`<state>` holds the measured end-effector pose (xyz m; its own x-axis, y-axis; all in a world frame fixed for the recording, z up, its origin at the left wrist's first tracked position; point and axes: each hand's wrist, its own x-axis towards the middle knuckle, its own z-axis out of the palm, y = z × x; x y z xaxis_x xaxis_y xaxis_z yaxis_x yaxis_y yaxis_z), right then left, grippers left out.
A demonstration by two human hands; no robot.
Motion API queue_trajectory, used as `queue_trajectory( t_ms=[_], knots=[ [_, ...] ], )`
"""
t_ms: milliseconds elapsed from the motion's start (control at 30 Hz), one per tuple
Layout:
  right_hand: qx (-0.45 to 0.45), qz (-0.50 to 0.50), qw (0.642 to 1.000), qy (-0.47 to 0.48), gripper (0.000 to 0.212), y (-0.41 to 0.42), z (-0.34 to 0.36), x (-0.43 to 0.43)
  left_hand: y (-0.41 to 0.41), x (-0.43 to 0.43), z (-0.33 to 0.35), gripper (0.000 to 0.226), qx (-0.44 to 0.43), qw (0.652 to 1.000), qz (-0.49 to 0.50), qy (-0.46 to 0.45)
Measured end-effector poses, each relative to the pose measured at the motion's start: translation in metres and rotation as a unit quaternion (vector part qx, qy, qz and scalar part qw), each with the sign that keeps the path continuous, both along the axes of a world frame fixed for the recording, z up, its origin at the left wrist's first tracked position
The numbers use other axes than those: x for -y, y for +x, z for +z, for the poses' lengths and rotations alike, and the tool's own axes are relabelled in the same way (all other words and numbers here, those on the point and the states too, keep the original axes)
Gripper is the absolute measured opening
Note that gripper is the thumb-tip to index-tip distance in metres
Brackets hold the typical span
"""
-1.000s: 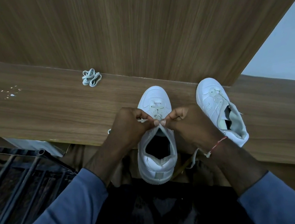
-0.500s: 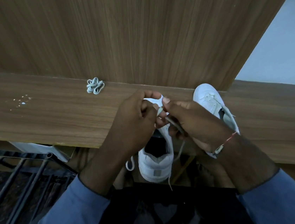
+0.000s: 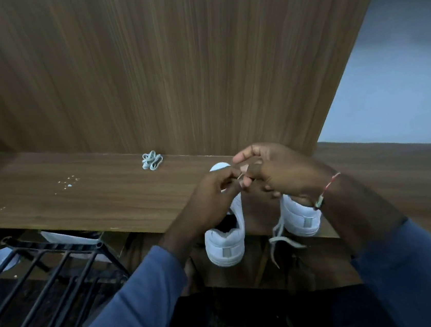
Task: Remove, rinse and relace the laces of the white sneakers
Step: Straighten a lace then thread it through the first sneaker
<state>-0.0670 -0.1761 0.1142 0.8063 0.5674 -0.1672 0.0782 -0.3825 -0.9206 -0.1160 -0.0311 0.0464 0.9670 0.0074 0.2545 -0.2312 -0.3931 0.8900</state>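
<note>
**While both hands pinch the lace [image 3: 276,233], the sneaker [image 3: 227,245] sits below**

Head view: left hand [image 3: 213,198] and right hand [image 3: 282,174] meet above it, fingers [image 3: 244,155] curled on the lace end. Its long axis runs away across the table [image 3: 79,203], toe farthest.

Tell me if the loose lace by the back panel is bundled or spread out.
Bundled: the loose lace sits in a tight looped clump on the wooden shelf, no end trailing out.

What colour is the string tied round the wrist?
The wrist string is red, seen best in the head view.
</note>
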Motion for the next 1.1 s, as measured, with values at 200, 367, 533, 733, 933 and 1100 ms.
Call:
queue_trajectory(
  t_ms=[200, 367, 533, 733, 933, 1100],
  knots=[
    [0.047, 0.016, 0.993, -0.106, 0.028, -0.007, -0.043, 0.051, 0.021, -0.034, -0.009, 0.015, -0.032, 0.965, 0.163, -0.204],
    [-0.090, 0.000, 0.995, -0.032, 0.027, -0.004, -0.090, 0.070, 0.040, -0.070, -0.042, 0.027, -0.067, 0.918, 0.339, -0.194],
    [-0.135, 0.001, 0.990, 0.037, 0.027, 0.002, -0.107, 0.064, 0.018, -0.010, -0.014, 0.037, -0.040, 0.975, 0.113, 0.190],
    [-0.179, -0.020, 0.971, 0.155, 0.031, 0.009, -0.100, 0.059, 0.027, 0.024, -0.034, 0.024, -0.052, 0.969, -0.059, 0.235],
    [-0.302, 0.083, 0.943, 0.111, 0.033, -0.013, -0.102, 0.062, 0.034, 0.014, -0.047, 0.035, -0.044, 0.964, 0.078, 0.250],
    [-0.247, -0.150, 0.821, 0.493, 0.021, -0.002, -0.082, 0.037, 0.016, 0.046, -0.051, 0.018, 0.022, 0.976, -0.067, 0.205]
  ],
)
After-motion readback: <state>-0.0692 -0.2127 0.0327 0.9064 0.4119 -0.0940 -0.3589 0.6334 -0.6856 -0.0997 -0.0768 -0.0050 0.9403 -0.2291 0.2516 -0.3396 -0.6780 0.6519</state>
